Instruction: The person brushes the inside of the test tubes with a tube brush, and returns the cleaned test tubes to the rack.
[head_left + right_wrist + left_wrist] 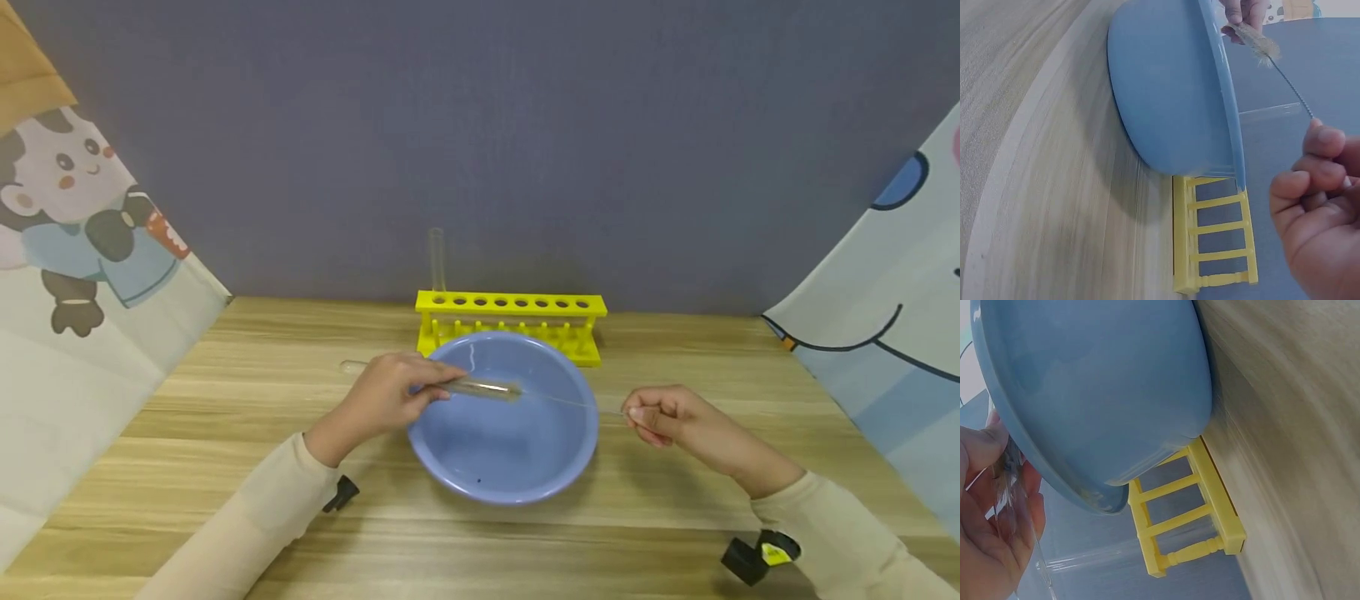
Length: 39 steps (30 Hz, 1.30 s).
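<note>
My left hand [393, 390] holds a clear glass test tube [480, 388] lying nearly level over the blue plastic basin [502, 450]. The tube's rounded end pokes out to the left of the hand, and its mouth faces right. A test tube brush [1257, 42] has pale bristles at the mouth; the tube wall shows bristles inside it. From there the twisted wire handle [1293, 89] runs right, past the basin's rim. My right hand [667, 417] pinches the handle's end between thumb and fingers, just right of the basin.
Behind the basin stands a yellow test tube rack [510, 303], partly hidden by it. One clear test tube [437, 258] stands upright in the rack's leftmost hole. A grey-blue wall panel [480, 150] rises behind, with printed cloths at both sides of the wooden table [247, 375].
</note>
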Each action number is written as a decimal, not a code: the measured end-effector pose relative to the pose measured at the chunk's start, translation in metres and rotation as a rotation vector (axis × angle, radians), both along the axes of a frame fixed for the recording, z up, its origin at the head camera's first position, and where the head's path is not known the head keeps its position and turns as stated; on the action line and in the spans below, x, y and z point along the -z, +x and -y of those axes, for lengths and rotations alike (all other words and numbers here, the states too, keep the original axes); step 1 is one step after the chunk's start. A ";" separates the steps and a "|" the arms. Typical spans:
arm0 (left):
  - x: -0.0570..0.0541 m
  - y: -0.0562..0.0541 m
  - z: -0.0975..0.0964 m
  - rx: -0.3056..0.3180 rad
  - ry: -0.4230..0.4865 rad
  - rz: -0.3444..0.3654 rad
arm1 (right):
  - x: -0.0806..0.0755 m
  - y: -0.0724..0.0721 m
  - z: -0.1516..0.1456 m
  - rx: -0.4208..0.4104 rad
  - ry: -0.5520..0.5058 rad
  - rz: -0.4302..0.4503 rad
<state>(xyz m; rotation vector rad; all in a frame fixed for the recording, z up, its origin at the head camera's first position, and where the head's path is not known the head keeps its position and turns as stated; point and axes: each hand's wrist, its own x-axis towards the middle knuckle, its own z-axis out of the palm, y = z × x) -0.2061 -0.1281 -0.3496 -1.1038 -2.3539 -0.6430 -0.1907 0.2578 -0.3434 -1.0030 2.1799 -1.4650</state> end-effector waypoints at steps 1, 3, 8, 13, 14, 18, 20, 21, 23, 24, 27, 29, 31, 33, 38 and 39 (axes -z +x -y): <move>0.000 0.000 0.000 -0.003 -0.003 0.008 | 0.001 0.000 0.000 -0.003 -0.002 -0.007; 0.001 0.001 0.001 -0.010 -0.007 0.025 | 0.002 0.000 -0.001 0.000 -0.002 -0.025; 0.001 0.002 0.002 -0.019 0.000 0.088 | 0.005 0.000 -0.001 0.031 -0.002 -0.127; 0.001 0.001 0.003 -0.037 0.010 0.177 | 0.007 0.002 0.001 0.136 0.047 -0.313; 0.001 0.001 0.003 -0.043 0.009 0.193 | 0.008 0.002 0.002 0.160 0.061 -0.351; 0.000 0.001 0.004 -0.060 0.006 0.268 | 0.009 0.003 0.003 0.219 0.091 -0.462; -0.001 0.001 0.004 -0.064 0.005 0.312 | 0.010 0.003 0.003 0.236 0.103 -0.515; -0.001 0.001 0.005 -0.064 0.008 0.336 | 0.010 0.004 0.003 0.244 0.110 -0.548; -0.002 0.001 0.005 -0.066 0.012 0.375 | 0.011 0.003 0.002 0.259 0.126 -0.624; -0.003 0.001 0.005 -0.066 0.016 0.393 | 0.011 0.003 0.002 0.266 0.136 -0.666; -0.004 0.001 0.006 -0.064 0.021 0.430 | 0.013 0.001 0.001 0.274 0.158 -0.811; -0.006 0.001 0.007 -0.063 0.020 0.450 | 0.015 -0.001 -0.001 0.272 0.148 -0.900; -0.007 0.001 0.008 -0.066 0.025 0.470 | 0.017 -0.004 -0.003 0.268 0.137 -0.978; -0.008 0.001 0.008 -0.068 0.030 0.490 | 0.019 -0.006 -0.005 0.258 0.110 -1.026; -0.008 0.000 0.010 -0.028 0.049 0.538 | 0.023 -0.011 -0.009 0.240 0.055 -1.093; -0.008 0.000 0.011 -0.017 0.049 0.541 | 0.024 -0.012 -0.010 0.240 0.046 -1.109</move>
